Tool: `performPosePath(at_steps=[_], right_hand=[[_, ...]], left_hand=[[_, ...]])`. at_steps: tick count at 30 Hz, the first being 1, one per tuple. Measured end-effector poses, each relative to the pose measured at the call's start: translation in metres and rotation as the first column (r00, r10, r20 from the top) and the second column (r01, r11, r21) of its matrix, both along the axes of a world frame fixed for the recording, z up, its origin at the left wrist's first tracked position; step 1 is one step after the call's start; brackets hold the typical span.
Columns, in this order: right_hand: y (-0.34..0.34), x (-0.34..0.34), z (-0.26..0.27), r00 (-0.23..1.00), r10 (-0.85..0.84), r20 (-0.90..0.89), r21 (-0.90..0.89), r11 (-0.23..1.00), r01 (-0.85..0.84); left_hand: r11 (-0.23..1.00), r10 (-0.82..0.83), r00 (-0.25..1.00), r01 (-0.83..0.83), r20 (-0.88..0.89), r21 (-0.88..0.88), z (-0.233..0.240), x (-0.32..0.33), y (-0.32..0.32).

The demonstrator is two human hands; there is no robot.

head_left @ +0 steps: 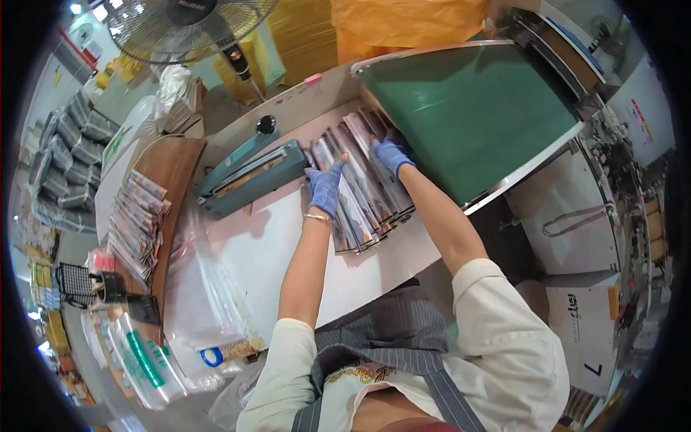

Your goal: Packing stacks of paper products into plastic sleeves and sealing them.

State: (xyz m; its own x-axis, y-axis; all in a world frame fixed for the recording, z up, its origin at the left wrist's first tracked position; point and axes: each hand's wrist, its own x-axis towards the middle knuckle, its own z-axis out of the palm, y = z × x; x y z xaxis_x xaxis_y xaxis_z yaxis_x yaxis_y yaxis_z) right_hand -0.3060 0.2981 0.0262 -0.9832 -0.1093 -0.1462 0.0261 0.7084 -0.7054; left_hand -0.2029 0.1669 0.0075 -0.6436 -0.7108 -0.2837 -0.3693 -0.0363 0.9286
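Both my hands wear blue fingerless gloves. My left hand (326, 186) rests with thumb and fingers spread on the left part of a row of thin, flat plastic-wrapped packets (359, 189) lying on the white tabletop. My right hand (391, 154) is at the upper right of the same row, beside the green conveyor belt; its fingers are blurred and partly hidden, so its grip cannot be told. Left of the packets stands a narrow teal tray (259, 186) with more flat pieces inside.
The green conveyor belt (475, 108) slopes beside the table at right. A wooden board (183, 178) at left carries more wrapped packets (139, 227). Clear plastic sheets (202, 291) lie on the table's left part, near a blue-cored tape roll (211, 357). A fan (191, 27) stands beyond.
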Motion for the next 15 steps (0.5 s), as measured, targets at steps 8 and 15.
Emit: performPosePath(at_steps=[8,15], right_hand=[[-0.020,0.081,-0.013,0.650,0.558,0.517,-0.805,0.575,0.146],[-0.032,0.171,0.066,0.759,0.650,-0.022,-0.919,0.285,-0.271]], left_hand=[[0.855,-0.058,0.907,0.262,-0.418,0.448,0.025,0.068,-0.012],[0.853,-0.378,0.688,0.519,-0.620,0.056,0.064,0.165,-0.053]])
